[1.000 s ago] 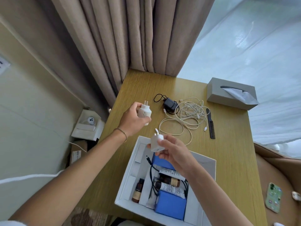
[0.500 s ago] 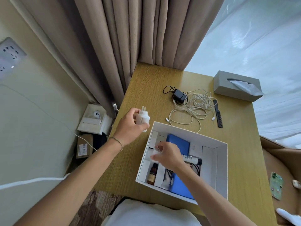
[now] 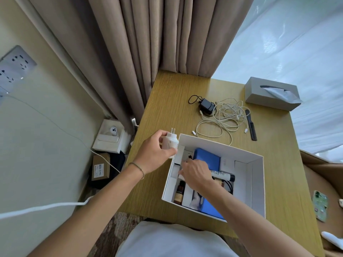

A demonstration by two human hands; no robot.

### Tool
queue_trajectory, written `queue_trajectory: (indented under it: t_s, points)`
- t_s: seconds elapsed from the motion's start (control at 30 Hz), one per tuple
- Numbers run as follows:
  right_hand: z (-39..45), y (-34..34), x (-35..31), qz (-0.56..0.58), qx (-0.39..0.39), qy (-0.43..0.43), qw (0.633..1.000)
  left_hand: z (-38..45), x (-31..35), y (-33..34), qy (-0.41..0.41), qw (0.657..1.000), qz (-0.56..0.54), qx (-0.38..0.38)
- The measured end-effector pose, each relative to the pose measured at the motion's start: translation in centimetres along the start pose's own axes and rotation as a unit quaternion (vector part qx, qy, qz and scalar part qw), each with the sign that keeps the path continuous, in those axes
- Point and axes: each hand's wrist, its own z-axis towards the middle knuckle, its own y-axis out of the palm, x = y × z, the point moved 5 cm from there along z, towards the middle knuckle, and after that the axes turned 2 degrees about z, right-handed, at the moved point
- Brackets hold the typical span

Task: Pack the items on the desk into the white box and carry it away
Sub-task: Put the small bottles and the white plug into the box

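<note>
The white box sits open on the wooden desk in front of me. Inside lie two blue cases, a brown bottle and a tube. My left hand hovers at the box's far-left corner, gripping a white plug adapter with its prongs up. My right hand is down inside the box's left part, fingers pinched on a white charger that is mostly hidden beneath them. Beyond the box are a black charger, tangled white cables and a black comb.
A grey tissue box stands at the desk's far-right corner. Beige curtains hang behind the desk. On the floor to the left are a small white carton and a cardboard box. A phone lies on the brown seat at right.
My right hand carried the white charger from above the box down into its left part. My left hand brought the plug adapter nearer, to the box's corner. The view has shifted closer.
</note>
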Motion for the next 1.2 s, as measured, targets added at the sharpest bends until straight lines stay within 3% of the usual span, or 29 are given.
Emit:
queue_trajectory:
  t_s: [0.3,0.87,1.2]
  points:
    - [-0.6,-1.1,1.5,-0.073,-0.042,-0.004,0.996,-1.8,1.6,3.2,-0.004,0.994,0.103,-0.045]
    - [-3.0,0.6,6.0,0.043,-0.022,-0.086,0.995,3.3,-0.7,13.9,-0.118,0.972,0.203,0.017]
    - [-3.6,0.4,7.2,0.076,-0.003,-0.078,0.994,4.2,-0.2,14.7,-0.078,0.964,0.253,0.035]
